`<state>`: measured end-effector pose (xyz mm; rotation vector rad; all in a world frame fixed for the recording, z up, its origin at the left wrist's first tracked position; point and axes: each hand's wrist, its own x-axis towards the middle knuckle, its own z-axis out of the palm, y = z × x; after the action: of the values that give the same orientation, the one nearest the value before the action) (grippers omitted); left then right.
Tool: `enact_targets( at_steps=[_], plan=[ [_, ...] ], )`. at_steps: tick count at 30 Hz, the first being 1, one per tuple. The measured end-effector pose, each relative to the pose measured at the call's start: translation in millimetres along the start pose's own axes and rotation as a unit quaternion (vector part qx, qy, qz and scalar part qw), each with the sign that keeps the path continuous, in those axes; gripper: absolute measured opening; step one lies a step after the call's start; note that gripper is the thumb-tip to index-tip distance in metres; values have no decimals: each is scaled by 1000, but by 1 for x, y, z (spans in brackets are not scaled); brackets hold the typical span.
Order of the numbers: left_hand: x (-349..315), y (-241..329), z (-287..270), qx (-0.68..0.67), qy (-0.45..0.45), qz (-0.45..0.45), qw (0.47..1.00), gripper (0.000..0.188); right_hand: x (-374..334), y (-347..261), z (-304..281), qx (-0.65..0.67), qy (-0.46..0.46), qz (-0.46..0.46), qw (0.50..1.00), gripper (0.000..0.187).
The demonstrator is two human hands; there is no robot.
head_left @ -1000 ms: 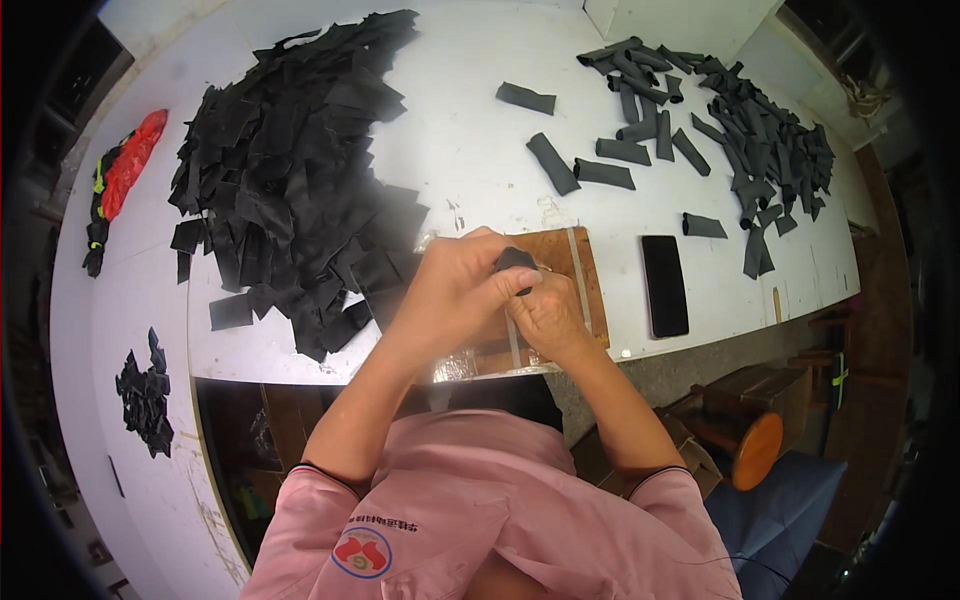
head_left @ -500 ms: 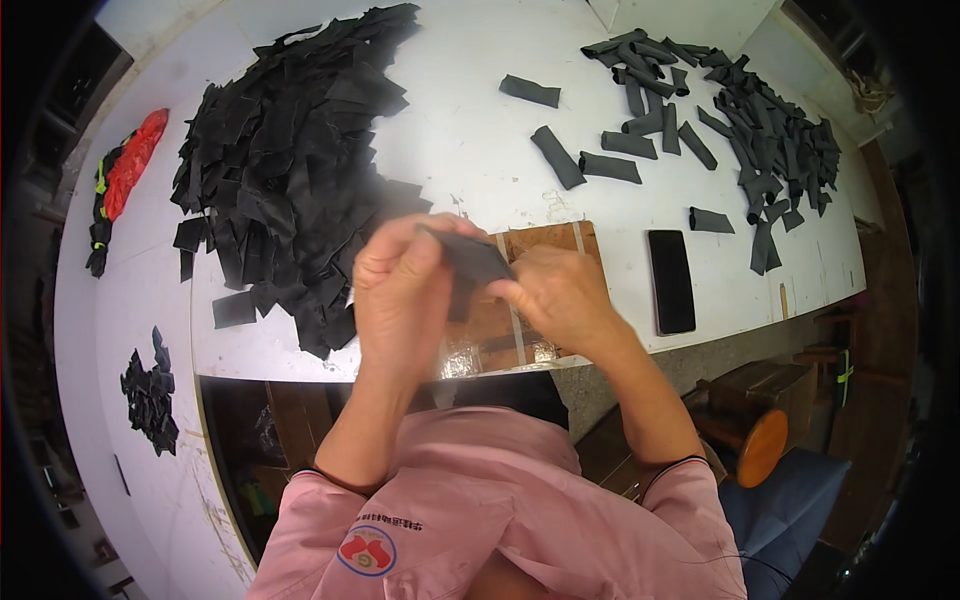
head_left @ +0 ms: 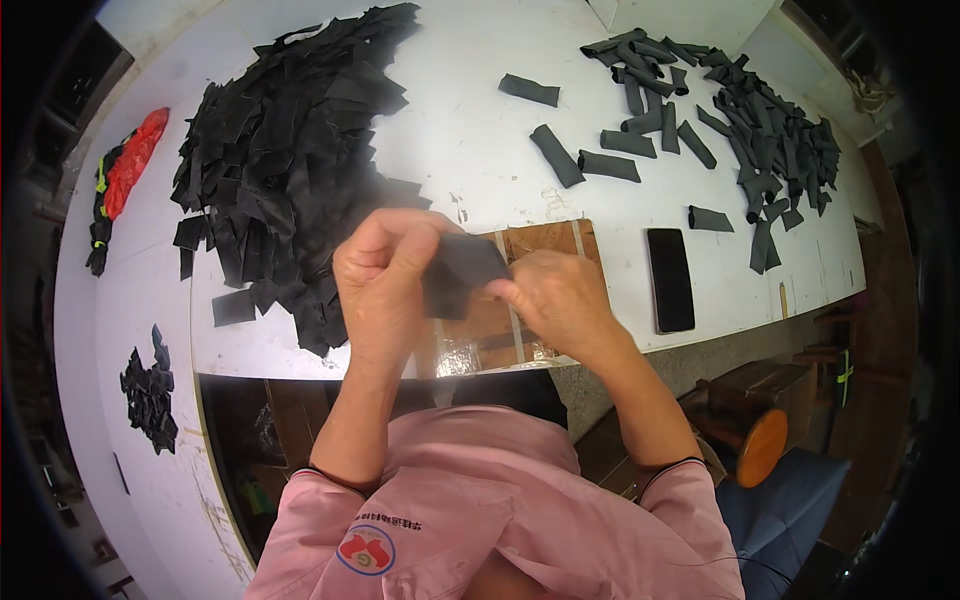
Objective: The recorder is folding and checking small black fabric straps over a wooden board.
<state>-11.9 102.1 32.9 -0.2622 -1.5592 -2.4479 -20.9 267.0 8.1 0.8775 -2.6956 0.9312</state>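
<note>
1. From my remote post I am seeing the left hand (head_left: 385,275) grasping one end of a black cloth piece (head_left: 468,268) between thumb and fingers.
2. The right hand (head_left: 560,295) is gripping the other end, its thumb pressing the edge; its hidden fingertips are leaving me unable to tell how deep the hold is going.
3. The cloth piece is hanging between both hands, above the brown board (head_left: 570,243) at the middle of the desk's (head_left: 455,120) near edge. Its lower part is looking blurred, so I am not telling whether it is flat or tubular.
4. I am judging slipping the main risk: an uneven pull could be freeing the left end, or a twist creasing it.
5. The scrap pile (head_left: 270,180) is spreading toward the near edge, beside the left forearm; a careless sweep could be dragging pieces off.
6. The phone (head_left: 670,280) is lying just inside the near edge, right of the board; a swinging right elbow could be knocking it down.
7. The rolled tubes (head_left: 768,150) are crowding the far right corner, well apart from both hands.
</note>
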Motion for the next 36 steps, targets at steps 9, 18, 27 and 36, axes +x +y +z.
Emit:
enact_targets(
  at_steps=[9, 18, 27, 36],
  plan=[
    [3, -6, 1, 35, -40, -7, 999, 22, -2, -3, -3, -13, -9, 22, 1000, 35],
    [10, 5, 7, 95, -165, -51, 980, 27, -2, -9, -13, -2, 22, 29, 999, 34],
    [12, -1, 3, 8, -103, -33, 994, 18, 2, -14, -19, -28, 49, -4, 998, 30],
    [9, 6, 9, 130, -136, -15, 982, 14, -1, -11, -10, -58, 44, -6, 997, 25]
  ],
)
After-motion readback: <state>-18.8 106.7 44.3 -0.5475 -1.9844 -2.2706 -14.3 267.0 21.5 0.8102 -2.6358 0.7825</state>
